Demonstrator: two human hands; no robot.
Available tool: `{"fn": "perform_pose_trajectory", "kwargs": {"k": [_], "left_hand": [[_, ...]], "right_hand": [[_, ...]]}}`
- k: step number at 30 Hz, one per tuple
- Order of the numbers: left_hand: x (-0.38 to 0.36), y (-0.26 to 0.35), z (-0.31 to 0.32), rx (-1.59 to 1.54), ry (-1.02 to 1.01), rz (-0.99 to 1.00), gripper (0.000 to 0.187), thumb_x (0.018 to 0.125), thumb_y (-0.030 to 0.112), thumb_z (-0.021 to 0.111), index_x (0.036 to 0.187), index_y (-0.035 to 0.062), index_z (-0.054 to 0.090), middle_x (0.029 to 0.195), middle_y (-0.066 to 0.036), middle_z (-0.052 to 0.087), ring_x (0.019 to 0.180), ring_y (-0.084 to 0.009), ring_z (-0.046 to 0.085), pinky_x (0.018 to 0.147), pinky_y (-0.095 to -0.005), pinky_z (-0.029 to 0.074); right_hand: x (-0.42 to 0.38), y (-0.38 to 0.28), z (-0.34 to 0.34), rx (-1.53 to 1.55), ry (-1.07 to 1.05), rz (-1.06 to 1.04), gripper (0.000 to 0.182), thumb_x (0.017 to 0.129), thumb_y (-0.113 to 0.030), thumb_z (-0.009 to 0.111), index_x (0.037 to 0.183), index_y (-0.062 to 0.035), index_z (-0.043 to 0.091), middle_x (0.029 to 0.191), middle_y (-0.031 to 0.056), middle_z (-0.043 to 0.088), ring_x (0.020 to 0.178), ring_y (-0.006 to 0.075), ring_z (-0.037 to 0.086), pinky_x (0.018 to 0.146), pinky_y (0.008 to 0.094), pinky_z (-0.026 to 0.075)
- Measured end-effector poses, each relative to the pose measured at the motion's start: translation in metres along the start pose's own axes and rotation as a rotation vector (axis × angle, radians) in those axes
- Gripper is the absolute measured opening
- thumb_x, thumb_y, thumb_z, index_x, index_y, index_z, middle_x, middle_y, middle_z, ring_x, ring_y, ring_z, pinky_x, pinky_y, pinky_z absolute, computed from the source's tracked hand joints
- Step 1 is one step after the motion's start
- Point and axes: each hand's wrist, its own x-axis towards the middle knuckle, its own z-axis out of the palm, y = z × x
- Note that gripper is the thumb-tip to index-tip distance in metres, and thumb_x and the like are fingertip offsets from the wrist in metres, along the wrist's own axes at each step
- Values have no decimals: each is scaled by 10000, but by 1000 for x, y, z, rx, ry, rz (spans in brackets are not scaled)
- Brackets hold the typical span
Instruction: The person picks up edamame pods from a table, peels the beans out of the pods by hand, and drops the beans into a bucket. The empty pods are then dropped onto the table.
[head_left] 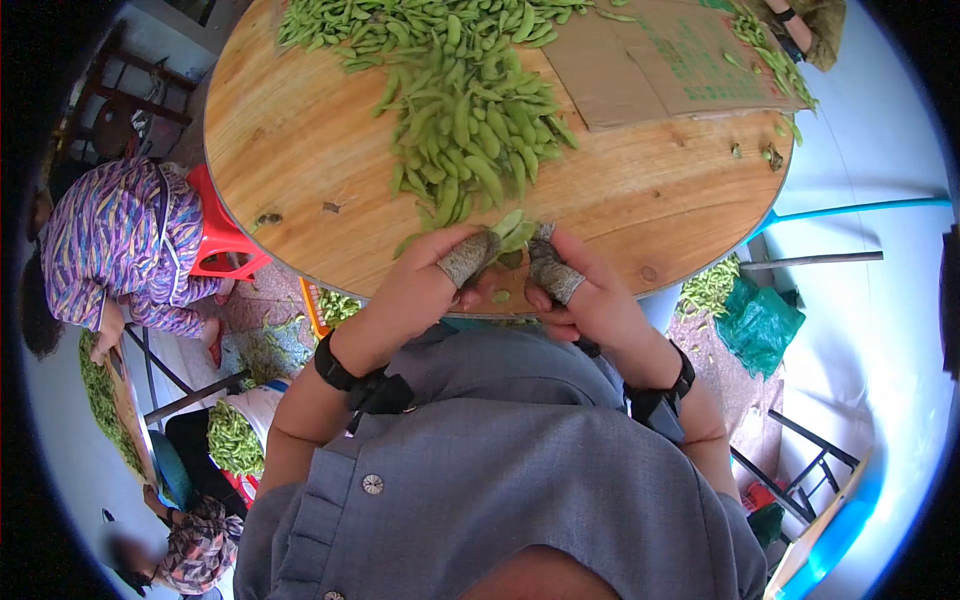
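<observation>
Green soybean pods lie in a loose pile on the round wooden table, reaching down to its near edge. Right at that edge, my left hand pinches a split green soybean pod between its covered thumb and fingers. Facing it, my right hand is closed with its thumb against the other side of the same pod. Both thumbs wear grey knitted finger covers. What lies under the curled fingers is partly hidden.
Flattened cardboard with pods on it lies at the table's far right. A person in a patterned top sits on the left beside a red stool. A pod-filled sack and a green plastic bag stand on the floor.
</observation>
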Motion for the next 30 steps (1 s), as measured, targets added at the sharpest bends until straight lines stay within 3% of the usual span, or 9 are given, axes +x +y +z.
{"fn": "perform_pose_trajectory", "kwargs": {"k": [2,4,5,7,10,21,24,27,30], "left_hand": [[1,-4,-3,5,-47,29,165,934,100,485,1057,13,554,764,-59,578,667,-135,583,560,-275,459],[-2,-2,3,217,-56,228,166,924,89,489,1054,2,544,771,-84,579,660,-165,580,568,-289,459],[-4,0,5,431,-63,429,169,913,78,493,1051,-10,534,779,-108,581,653,-194,577,577,-303,459],[-6,3,2,500,-96,476,158,897,74,501,1026,-13,529,788,-134,571,679,-235,578,605,-330,457],[-14,5,-3,589,-173,525,139,867,72,514,974,-17,516,803,-178,550,737,-314,566,661,-376,444],[-18,4,-10,627,-294,456,146,858,104,530,935,-19,515,819,-201,532,785,-346,548,700,-379,429],[-24,8,-14,595,-252,402,158,891,118,520,984,-6,551,817,-134,566,758,-236,570,679,-334,441],[-29,-7,-29,230,96,185,203,937,121,499,1093,22,585,860,11,576,767,-73,535,670,-229,441],[-30,-7,-38,190,214,200,201,938,118,509,1089,9,583,849,9,581,756,-71,533,649,-222,433]], "right_hand": [[5,0,-5,-33,34,50,328,920,-132,507,1244,-100,462,711,0,494,555,69,463,435,235,373],[13,2,-7,-859,361,-569,336,839,-191,652,1115,-51,523,672,54,513,573,159,545,490,308,430],[15,0,-7,-860,360,-569,336,839,-191,652,1115,-51,523,672,54,513,573,159,545,490,308,430],[17,-7,-3,-1030,296,-687,343,743,-209,724,964,-19,544,683,130,546,642,306,593,569,380,463],[17,-19,-1,-1157,187,-576,360,688,-243,751,862,-25,524,731,168,581,705,394,580,597,422,469],[20,3,5,-1230,181,-562,290,677,-139,673,870,-5,504,800,227,572,780,427,578,670,481,469],[22,3,-3,-1171,206,-570,263,694,-111,648,897,-5,519,792,216,567,775,416,578,650,453,470],[21,4,0,-1214,222,-605,240,713,-88,634,924,-15,546,793,189,566,765,388,584,624,425,474],[21,18,9,-1294,127,-660,229,713,-76,637,927,-35,567,820,157,570,754,363,591,624,428,481]]}}
